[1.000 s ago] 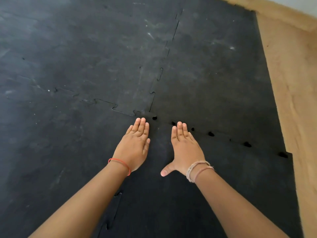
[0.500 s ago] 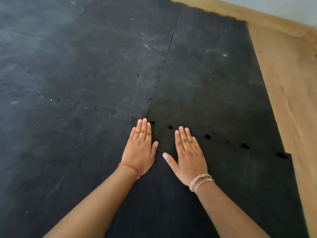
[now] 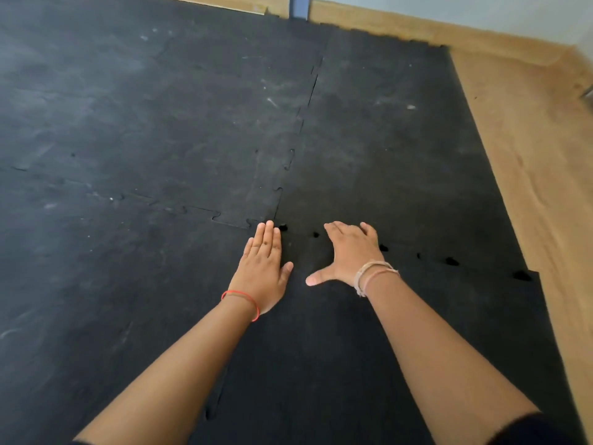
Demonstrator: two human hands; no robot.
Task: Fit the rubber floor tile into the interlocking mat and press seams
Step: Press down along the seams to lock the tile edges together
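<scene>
The black rubber floor tile (image 3: 337,342) lies under my forearms at the near right corner of the interlocking mat (image 3: 144,139). Its far seam (image 3: 417,255) runs rightward with several small dark gaps between the puzzle teeth. My left hand (image 3: 263,268) rests flat, palm down, with fingertips at the seam's left end near the corner joint. My right hand (image 3: 349,252) lies palm down across the seam, fingers slightly bent, thumb spread toward the left. Neither hand holds anything. The tile's left seam (image 3: 221,387) shows between my forearms.
Bare wooden floor (image 3: 529,162) borders the mat on the right and along the far edge. A pale wall with a wooden skirting (image 3: 417,27) stands at the back. A grey upright post (image 3: 300,6) meets the mat's far edge.
My right hand has shifted right along the far seam and turned, its thumb spreading out. The left hand stays near the corner joint. The camera has tilted up, showing more wall.
</scene>
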